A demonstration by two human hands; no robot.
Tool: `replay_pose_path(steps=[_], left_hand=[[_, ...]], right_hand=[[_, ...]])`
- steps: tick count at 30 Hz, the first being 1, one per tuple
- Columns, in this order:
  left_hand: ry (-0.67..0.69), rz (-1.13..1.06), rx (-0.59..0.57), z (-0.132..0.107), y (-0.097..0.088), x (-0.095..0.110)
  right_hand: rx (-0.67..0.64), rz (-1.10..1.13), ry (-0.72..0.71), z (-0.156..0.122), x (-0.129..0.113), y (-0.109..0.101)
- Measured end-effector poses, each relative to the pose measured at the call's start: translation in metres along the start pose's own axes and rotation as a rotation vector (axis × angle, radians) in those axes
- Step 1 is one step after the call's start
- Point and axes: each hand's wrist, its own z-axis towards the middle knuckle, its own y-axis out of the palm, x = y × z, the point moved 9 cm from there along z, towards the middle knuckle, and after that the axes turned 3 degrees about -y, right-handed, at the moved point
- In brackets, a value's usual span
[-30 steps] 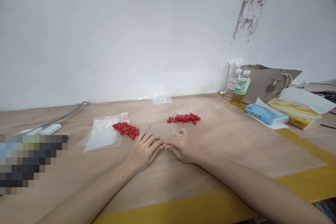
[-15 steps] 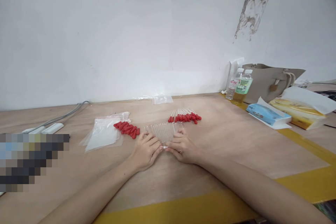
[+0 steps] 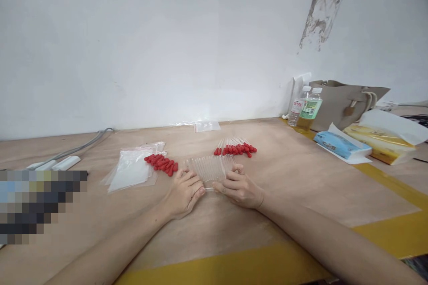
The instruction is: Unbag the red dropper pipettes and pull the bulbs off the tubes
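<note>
Thin clear glass tubes [image 3: 211, 169] lie side by side in a row on the table, between my two hands. One more clear tube [image 3: 209, 189] lies crosswise at the near end of the row, its ends reaching my fingers. My left hand [image 3: 187, 191] is curled with thumb and forefinger closed at the tube's left end. At its right end, my right hand [image 3: 239, 187] has its fingers bent, with the thumb mostly hidden. Loose red rubber bulbs [image 3: 162, 164] are heaped beyond my left hand. Behind the row lie several droppers [image 3: 236, 148] with red bulbs fitted.
Clear zip bags [image 3: 129, 171] are stacked at left, partly under the bulbs, and another small bag [image 3: 207, 126] lies by the wall. Bottles [image 3: 309, 109], a grey handbag [image 3: 344, 104] and tissue packs [image 3: 344, 144] stand at right. A cable [image 3: 83, 143] runs along the left.
My right hand has shifted slightly to the right and my left slightly left, so the gap between them is wider. More of the crosswise tube shows.
</note>
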Motion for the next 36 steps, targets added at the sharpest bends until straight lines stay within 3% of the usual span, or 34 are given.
replay_pose_path(steps=[7, 13, 18, 26, 31, 36], left_hand=[[-0.031, -0.013, 0.054, -0.005, -0.007, -0.008], [-0.182, 0.010, 0.129, -0.024, -0.028, -0.042], [-0.434, 0.015, 0.151, -0.027, -0.042, -0.082], [-0.654, 0.148, 0.381, -0.051, -0.076, -0.157], [-0.822, 0.121, 0.227, -0.051, -0.077, -0.189], [-0.831, 0.011, 0.146, -0.036, -0.068, -0.184]], right_hand=[[-0.002, 0.028, 0.064, -0.004, 0.014, -0.008], [0.045, 0.006, 0.603, -0.029, 0.079, -0.012], [-0.014, 0.020, 0.807, -0.042, 0.097, 0.002], [-0.117, -0.021, 0.781, -0.036, 0.093, 0.026], [-0.177, 0.045, 0.775, -0.037, 0.089, 0.038], [-0.216, 0.087, 0.758, -0.035, 0.086, 0.040]])
